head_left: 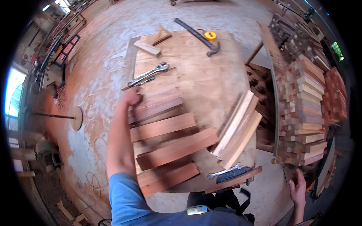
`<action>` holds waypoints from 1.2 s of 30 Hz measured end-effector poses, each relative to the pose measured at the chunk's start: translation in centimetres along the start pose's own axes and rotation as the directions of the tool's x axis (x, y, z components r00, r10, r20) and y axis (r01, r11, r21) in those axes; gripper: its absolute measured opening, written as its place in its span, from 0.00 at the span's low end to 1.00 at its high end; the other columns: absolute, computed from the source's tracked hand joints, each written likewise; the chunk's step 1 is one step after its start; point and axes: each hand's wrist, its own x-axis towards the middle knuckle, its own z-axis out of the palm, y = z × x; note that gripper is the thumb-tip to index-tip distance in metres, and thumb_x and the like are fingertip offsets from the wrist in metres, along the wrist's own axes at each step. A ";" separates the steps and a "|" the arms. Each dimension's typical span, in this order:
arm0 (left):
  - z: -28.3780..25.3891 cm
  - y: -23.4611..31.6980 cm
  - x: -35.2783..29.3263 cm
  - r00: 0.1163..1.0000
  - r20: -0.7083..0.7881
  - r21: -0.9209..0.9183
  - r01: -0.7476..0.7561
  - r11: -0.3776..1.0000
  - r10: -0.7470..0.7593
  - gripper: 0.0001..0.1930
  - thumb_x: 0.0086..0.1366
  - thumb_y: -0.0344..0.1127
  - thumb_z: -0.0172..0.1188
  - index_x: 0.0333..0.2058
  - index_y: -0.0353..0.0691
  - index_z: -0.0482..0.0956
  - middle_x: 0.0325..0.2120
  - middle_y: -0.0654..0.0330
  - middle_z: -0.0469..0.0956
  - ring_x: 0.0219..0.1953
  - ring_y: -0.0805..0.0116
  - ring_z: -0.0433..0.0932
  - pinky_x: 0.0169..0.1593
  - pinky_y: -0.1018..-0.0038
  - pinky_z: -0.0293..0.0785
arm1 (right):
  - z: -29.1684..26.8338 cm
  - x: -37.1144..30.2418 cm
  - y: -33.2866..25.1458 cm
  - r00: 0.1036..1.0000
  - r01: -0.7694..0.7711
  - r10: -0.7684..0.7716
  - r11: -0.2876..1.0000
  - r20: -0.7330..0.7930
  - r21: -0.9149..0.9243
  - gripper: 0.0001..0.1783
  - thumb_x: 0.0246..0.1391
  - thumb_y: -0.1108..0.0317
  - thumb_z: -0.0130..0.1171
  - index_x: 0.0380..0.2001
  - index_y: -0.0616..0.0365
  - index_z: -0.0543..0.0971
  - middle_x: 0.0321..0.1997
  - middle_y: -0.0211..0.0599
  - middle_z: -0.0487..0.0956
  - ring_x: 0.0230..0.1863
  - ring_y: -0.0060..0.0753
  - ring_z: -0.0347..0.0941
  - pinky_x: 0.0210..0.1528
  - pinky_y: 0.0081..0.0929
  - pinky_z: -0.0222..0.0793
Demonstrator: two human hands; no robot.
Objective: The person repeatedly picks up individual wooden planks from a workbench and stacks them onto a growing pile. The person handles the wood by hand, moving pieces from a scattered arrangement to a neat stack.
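My left hand [132,97] reaches over the left side of the worktable [226,75]. Its fingers look curled, slightly blurred, at the left ends of some reddish-brown wooden boards [160,101]; whatever they may hold is hidden. Just beyond it lie a dark pen [148,80], a thin wooden strip [166,72] and an adjustable wrench [151,72]. More reddish boards [177,147] lie in a slanted row toward me. Off the table's right side, my right hand [298,187] hangs low with fingers apart, nothing visible in it, near a stack of wooden pieces [307,109].
A hammer [198,36], yellow tape measure [210,35], wooden triangle [162,35] and short block [148,48] lie at the far end. Paler boards [239,130] are on the right. A combination wrench [225,171] and blue tool [233,174] sit near my waist.
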 end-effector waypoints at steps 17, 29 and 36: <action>-4.1 27.8 -22.8 0.977 -0.215 -0.384 -0.082 0.920 -0.003 0.27 0.63 0.21 0.54 0.63 0.33 0.68 0.50 0.49 0.76 0.50 0.63 0.77 0.56 0.68 0.73 | -13.4 21.8 12.6 0.755 0.630 -0.639 0.769 -0.147 -0.108 0.26 0.57 0.63 0.63 0.56 0.63 0.72 0.51 0.51 0.78 0.54 0.54 0.74 0.57 0.42 0.72; 3.6 76.7 -7.8 0.705 -0.289 0.158 -0.632 0.759 0.647 0.24 0.61 0.34 0.65 0.56 0.37 0.75 0.52 0.47 0.77 0.54 0.45 0.75 0.58 0.60 0.73 | -21.3 17.1 30.4 0.793 0.596 -0.581 0.802 -0.184 0.038 0.23 0.55 0.62 0.65 0.50 0.63 0.76 0.51 0.50 0.78 0.52 0.54 0.75 0.53 0.43 0.73; 7.7 87.7 2.2 0.644 -0.277 0.412 -0.591 0.694 0.713 0.28 0.61 0.39 0.62 0.59 0.35 0.70 0.57 0.47 0.72 0.59 0.46 0.70 0.62 0.58 0.68 | -22.2 9.6 40.1 0.907 0.345 -0.249 0.902 -0.339 0.259 0.17 0.49 0.73 0.65 0.44 0.65 0.79 0.44 0.50 0.81 0.44 0.51 0.79 0.48 0.35 0.75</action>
